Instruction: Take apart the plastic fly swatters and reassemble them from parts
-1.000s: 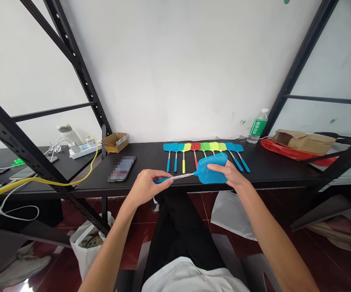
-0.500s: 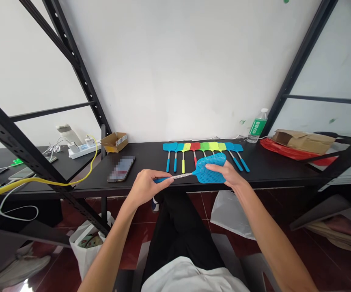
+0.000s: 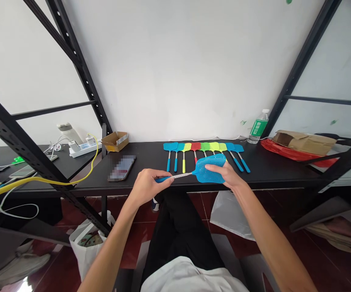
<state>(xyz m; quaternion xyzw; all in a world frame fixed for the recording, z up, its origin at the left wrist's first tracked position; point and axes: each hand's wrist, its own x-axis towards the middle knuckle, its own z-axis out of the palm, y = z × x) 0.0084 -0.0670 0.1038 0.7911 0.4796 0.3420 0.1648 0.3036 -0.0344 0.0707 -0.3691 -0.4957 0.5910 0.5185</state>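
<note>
A blue fly swatter point(image 3: 211, 169) with a metal shaft is held level above the front edge of the table. My left hand point(image 3: 151, 184) is closed around its blue handle, with thumb and fingers near where the shaft begins. My right hand point(image 3: 227, 173) pinches the perforated head at its right side, thumb on top. Behind it, several more fly swatters lie in a row, heads toward the wall: blue ones at the left point(image 3: 171, 147), a red one point(image 3: 195, 147), yellow and green ones, and a blue one at the right end point(image 3: 239, 148). The held swatter's head hides some of their handles.
On the black table point(image 3: 146, 158) lie a phone point(image 3: 122, 168) and an open cardboard box point(image 3: 115, 142) at left. A water bottle point(image 3: 259, 126) stands at right, beside a brown carton point(image 3: 304, 142) on red plastic. Black shelf posts point(image 3: 84, 77) flank the table. A yellow cable point(image 3: 50, 181) crosses the left.
Almost nothing differs. The view has shifted very slightly, while both hands keep the same hold on the blue fly swatter.
</note>
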